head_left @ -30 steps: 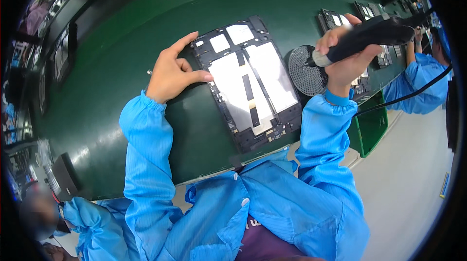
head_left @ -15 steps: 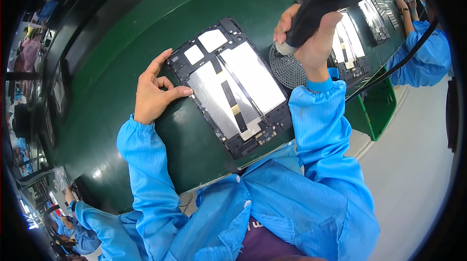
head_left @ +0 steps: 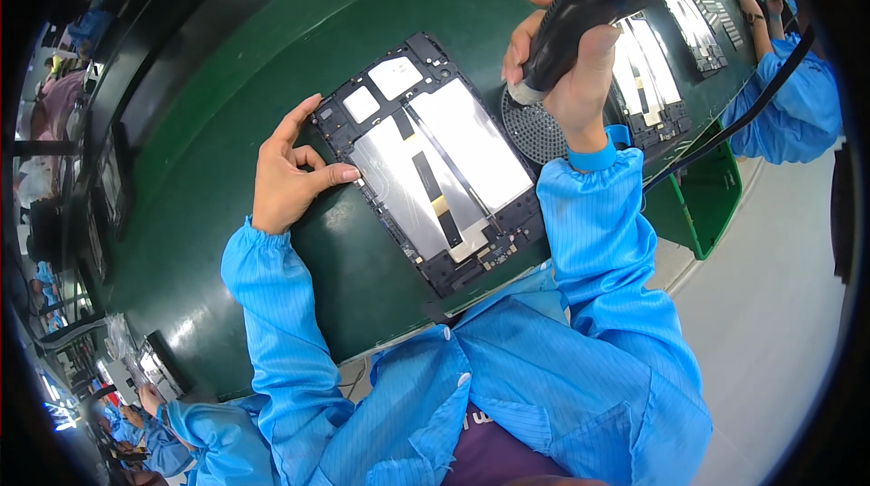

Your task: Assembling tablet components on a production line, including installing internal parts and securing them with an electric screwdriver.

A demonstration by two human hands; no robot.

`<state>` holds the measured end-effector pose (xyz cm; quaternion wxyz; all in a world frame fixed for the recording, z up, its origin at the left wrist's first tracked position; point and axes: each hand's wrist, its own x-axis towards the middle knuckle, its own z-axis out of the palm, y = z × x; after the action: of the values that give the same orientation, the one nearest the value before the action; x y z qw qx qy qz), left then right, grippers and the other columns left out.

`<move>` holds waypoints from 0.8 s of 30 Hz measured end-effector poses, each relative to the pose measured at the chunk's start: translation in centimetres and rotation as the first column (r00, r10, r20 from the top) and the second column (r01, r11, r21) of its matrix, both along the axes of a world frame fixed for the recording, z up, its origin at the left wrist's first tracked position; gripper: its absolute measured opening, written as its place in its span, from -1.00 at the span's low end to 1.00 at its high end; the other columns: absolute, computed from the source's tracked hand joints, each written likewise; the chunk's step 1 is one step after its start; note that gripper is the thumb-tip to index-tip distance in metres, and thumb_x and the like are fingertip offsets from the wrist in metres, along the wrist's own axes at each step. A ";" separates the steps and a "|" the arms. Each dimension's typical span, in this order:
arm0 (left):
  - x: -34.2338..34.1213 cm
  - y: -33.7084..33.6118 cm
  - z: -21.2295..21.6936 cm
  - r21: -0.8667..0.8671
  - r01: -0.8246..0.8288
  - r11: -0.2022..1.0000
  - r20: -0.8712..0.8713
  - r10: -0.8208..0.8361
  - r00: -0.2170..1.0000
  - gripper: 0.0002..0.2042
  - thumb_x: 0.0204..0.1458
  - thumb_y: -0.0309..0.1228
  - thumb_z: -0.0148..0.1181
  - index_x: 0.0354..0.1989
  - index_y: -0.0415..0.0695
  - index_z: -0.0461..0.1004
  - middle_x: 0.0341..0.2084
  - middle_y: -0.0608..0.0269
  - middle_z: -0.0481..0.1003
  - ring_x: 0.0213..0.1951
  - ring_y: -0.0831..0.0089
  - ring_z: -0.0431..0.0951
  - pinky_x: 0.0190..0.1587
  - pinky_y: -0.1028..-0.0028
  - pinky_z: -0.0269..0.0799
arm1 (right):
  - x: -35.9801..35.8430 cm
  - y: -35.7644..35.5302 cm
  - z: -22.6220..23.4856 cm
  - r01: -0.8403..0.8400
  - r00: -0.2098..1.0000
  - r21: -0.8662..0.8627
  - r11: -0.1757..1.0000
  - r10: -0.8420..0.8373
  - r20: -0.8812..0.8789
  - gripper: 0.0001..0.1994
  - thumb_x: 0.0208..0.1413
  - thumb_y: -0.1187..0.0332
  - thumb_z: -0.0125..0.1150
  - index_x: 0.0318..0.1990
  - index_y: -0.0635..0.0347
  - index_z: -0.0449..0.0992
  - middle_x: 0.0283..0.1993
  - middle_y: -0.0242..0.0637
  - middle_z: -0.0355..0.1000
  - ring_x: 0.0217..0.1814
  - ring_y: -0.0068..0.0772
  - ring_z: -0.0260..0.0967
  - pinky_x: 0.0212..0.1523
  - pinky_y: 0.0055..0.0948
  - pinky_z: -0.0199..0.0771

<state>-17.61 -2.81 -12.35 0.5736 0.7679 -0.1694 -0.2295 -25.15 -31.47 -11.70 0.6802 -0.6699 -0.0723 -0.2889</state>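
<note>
An opened tablet (head_left: pixel 424 180) with bright silver panels and a dark frame lies tilted on the green table in front of me. My left hand (head_left: pixel 294 164) grips its left edge, thumb on the rim and a stretched finger near the upper left corner. My right hand (head_left: pixel 575 78) is wrapped round a thick black electric screwdriver (head_left: pixel 598 10), held slanting with its pale nose toward the lower left. Under that nose sits a round grey tray (head_left: pixel 536 134) dotted with small holes, just right of the tablet. The screwdriver's bit cannot be made out.
Another opened tablet (head_left: pixel 645 78) lies right of my right hand, with more panels (head_left: pixel 696 28) beyond. A black cable (head_left: pixel 766 92) runs down past a green bin (head_left: pixel 702 205) at the table's edge. Co-workers in blue sleeves (head_left: pixel 784 110) work at far right and lower left.
My right hand and the screwdriver have shifted slightly left and down over the round tray. My left hand and tablet stay put. At lower left, a co-worker's hand has moved and a panel shows.
</note>
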 end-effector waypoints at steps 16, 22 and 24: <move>0.6 0.9 -1.9 -0.073 -0.022 0.997 0.123 0.031 0.992 -0.28 -0.26 -0.41 0.43 0.15 -0.24 0.23 -0.35 0.25 0.47 -0.69 0.73 0.27 -0.64 0.64 0.24 | 2.5 10.2 4.8 -0.510 0.858 0.186 0.840 0.482 0.175 -0.09 0.00 -0.43 -0.45 0.14 0.32 0.11 -0.47 -0.23 0.34 -0.57 -0.38 0.32 -0.49 -0.35 0.35; 0.9 1.1 -1.9 -0.064 0.048 0.997 0.096 -0.042 0.994 -0.30 -0.22 -0.38 0.41 0.15 -0.28 0.24 -0.67 0.22 0.43 -0.71 0.63 0.35 -0.63 0.58 0.29 | 4.5 14.0 3.2 -0.432 0.899 0.124 0.893 0.437 -0.019 -0.12 -0.01 -0.44 -0.48 0.04 0.31 0.16 -0.55 -0.22 0.29 -0.59 -0.39 0.31 -0.53 -0.43 0.37; 0.8 1.3 -1.7 -0.064 0.035 0.997 0.082 -0.030 0.996 -0.30 -0.22 -0.37 0.41 0.14 -0.28 0.24 -0.67 0.21 0.43 -0.71 0.63 0.35 -0.62 0.58 0.29 | 4.6 14.4 3.0 -0.416 0.905 0.116 0.902 0.424 -0.044 -0.12 -0.02 -0.44 -0.48 0.04 0.31 0.16 -0.55 -0.21 0.29 -0.59 -0.39 0.30 -0.53 -0.42 0.38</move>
<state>-16.85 -1.49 -14.02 0.5874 0.7544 -0.2125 -0.2017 -20.58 -17.05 -8.66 0.7623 -0.6118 -0.1767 -0.1159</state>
